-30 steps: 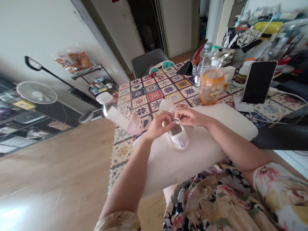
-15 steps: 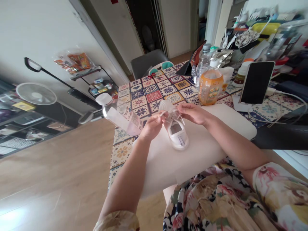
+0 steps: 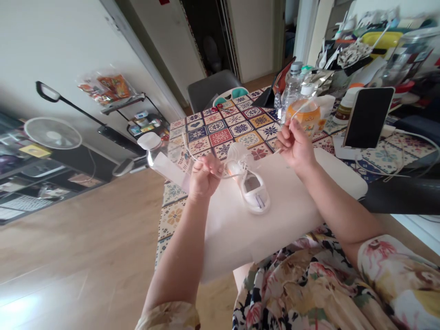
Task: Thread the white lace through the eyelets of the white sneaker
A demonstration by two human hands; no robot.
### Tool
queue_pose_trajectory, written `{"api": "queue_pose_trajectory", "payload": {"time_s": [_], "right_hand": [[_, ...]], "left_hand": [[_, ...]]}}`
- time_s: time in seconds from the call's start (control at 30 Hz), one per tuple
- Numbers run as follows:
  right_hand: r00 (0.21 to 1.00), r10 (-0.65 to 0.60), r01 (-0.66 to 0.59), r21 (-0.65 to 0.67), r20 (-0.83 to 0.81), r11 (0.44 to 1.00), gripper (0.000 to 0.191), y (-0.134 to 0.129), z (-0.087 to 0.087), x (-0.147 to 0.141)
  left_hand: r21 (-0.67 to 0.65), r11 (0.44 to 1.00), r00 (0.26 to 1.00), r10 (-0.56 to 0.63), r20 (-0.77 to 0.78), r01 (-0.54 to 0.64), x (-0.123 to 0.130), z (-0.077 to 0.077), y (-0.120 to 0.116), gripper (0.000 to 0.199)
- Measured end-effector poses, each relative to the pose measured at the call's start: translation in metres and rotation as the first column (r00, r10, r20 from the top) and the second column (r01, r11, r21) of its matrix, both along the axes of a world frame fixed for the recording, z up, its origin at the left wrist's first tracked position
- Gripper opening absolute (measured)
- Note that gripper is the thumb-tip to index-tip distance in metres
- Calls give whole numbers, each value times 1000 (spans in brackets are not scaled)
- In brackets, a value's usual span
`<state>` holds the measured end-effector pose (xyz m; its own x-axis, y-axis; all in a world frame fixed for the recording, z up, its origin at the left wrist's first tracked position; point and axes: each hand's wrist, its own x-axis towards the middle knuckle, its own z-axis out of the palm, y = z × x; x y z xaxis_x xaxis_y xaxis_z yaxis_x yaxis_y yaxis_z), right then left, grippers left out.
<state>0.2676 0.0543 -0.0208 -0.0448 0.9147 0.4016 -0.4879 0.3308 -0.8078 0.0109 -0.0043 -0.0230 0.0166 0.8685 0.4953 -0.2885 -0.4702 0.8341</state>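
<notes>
A white shoe [image 3: 255, 195] rests on a white sheet [image 3: 237, 238], its heel towards me and its toe pointing away. My left hand [image 3: 205, 174] is closed around one end of the shoelace [image 3: 233, 176], left of the shoe; a loose length sticks up beyond the fist. On the other side, my right hand [image 3: 296, 144] pinches the other lace end, raised above the sheet, with its tip standing up past the fingers. Both lace lengths run out sideways from the shoe's upper front, where they cross.
A clear bottle with a white cap [image 3: 149, 141] leans beside my left hand. Behind my right hand stand an orange container [image 3: 309, 117] and a clear plastic bottle [image 3: 294, 82]. A phone [image 3: 368, 118] is propped at right. Red scissors [image 3: 217, 108] lie on the patterned tablecloth [image 3: 220, 136].
My hands have moved apart from above the shoe, left hand to the left and right hand to the right and up, drawing the lace ends outward. The shoe has stayed in place.
</notes>
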Motion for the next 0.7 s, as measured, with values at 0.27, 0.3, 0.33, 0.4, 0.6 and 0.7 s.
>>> {"api": "queue_pose_trajectory", "payload": {"time_s": [0.27,0.3,0.33,0.4,0.6,0.7], "right_hand": [[865,23,-130,179,502,975,34,-39,-9,-36],[837,36,-181,215,546,960,33,-43,-10,-37],[817,34,-218,254,575,942,31,-46,-10,-38],[798,1,-255,337,603,906,28,-47,-11,-38],[781,-88,-233,419,618,878,21,-44,-12,-34],[780,-88,-217,400,620,890,21,-47,-10,-36]], "left_hand": [[-297,923,896,-333,-293,246,31,-3,-15,34],[-308,924,914,-312,-259,228,34,-3,-15,36],[-317,926,933,-283,-222,205,37,-3,-15,38],[-332,930,961,-224,-163,160,40,-4,-14,45],[-313,948,985,-102,-137,54,43,-5,-11,56],[-278,960,991,-52,-121,16,45,-7,-11,54]]}}
